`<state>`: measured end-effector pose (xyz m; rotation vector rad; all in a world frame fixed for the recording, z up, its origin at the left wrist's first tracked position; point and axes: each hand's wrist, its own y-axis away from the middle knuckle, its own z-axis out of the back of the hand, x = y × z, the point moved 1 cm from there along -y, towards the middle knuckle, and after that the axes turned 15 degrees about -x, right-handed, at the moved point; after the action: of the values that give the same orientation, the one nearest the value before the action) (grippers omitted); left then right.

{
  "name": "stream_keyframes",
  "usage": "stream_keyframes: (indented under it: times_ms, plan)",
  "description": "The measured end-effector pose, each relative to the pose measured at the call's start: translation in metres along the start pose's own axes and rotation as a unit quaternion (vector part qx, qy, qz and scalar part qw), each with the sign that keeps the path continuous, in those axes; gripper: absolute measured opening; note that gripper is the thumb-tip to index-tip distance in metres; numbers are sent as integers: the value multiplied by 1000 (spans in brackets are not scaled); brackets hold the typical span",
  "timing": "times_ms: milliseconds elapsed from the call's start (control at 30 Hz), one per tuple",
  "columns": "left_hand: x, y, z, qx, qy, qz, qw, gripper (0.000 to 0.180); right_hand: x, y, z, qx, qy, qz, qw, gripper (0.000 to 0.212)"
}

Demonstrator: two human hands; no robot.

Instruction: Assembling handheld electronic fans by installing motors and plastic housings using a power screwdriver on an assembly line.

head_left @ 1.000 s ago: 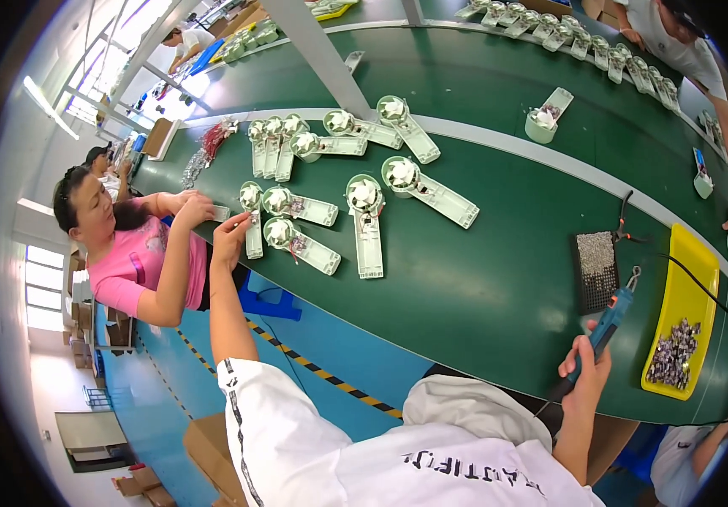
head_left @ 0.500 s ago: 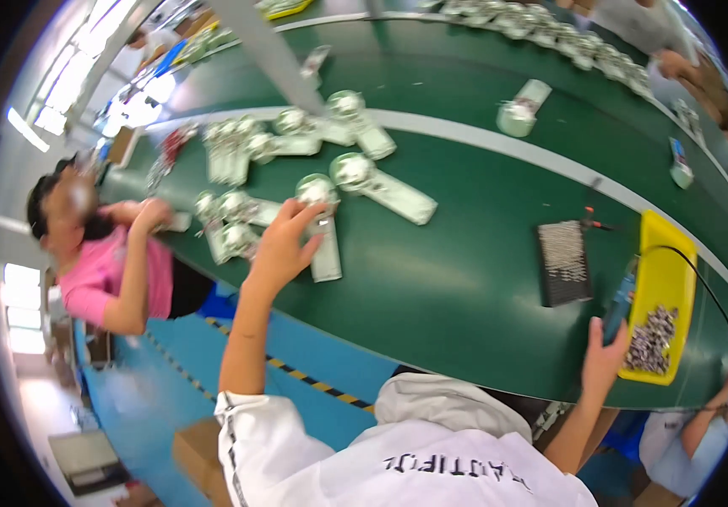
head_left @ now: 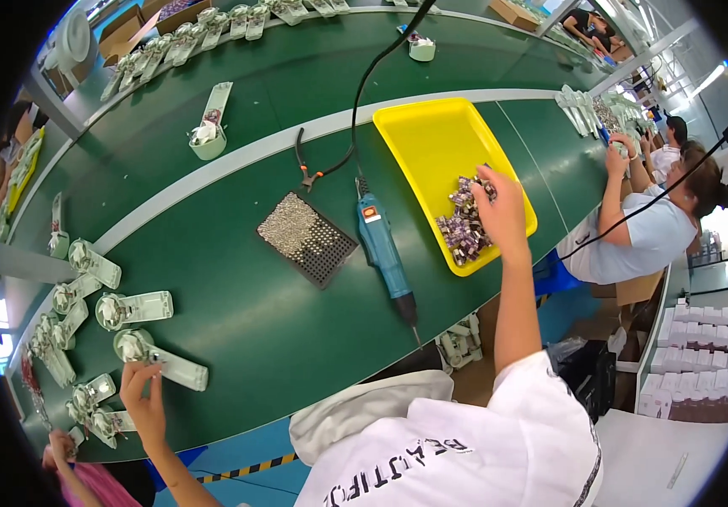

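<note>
My left hand (head_left: pixel 144 404) has its thumb and fingers closed at the round end of a pale green plastic housing (head_left: pixel 182 370) with a flat long arm, lying on the green table. My right hand (head_left: pixel 503 211) reaches into a yellow tray (head_left: pixel 415 127), fingers apart and curved over a heap of small shiny metal parts (head_left: pixel 463 232). Whether a part is between its fingertips I cannot make out. Left of the tray a blue electric screwdriver (head_left: pixel 383 245) lies on the table, its bit toward the near edge. Beside it sits a black perforated block (head_left: pixel 305 239) partly filled with small screws.
Orange-and-black pliers (head_left: pixel 309 179) lie behind the block. More such housings (head_left: pixel 136 309) cluster at the left, and one (head_left: pixel 209 127) stands beyond the pale dividing strip. A black cable (head_left: pixel 360 101) hangs to the screwdriver. A co-worker (head_left: pixel 626 211) sits at the right, another at lower left.
My view has swung to the right. My right hand has let go of the electric screwdriver, now lying down, and has moved to the metal parts in the tray. My left hand stays at a housing.
</note>
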<state>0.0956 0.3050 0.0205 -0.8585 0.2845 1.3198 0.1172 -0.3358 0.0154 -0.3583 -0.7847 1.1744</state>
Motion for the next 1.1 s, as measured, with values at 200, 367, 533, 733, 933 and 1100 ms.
stream_keyframes:
  times_ms: [200, 367, 533, 733, 933, 1100]
  plan:
    - [-54, 26, -54, 6, 112, -13, 994, 16, -10, -15, -22, 140, 124, 40, 981, 28]
    - [-82, 40, -87, -6, 174, 42, 984, 11, 2, -16, -22, 90, -148, -78, 982, 29]
    - [-90, 42, -129, -64, 289, 151, 943, 13, 110, 56, 21, 159, -427, -241, 857, 37]
    - [-94, 48, -128, -121, 237, 199, 943, 13, 219, 124, -14, 418, -449, -69, 787, 36]
    - [-90, 54, -134, -174, 193, 188, 947, 15, 262, 130, -38, 351, -447, 83, 818, 35]
    - [-92, 51, -131, -168, 211, 207, 940, 15, 267, 134, -42, 400, -395, 86, 823, 33]
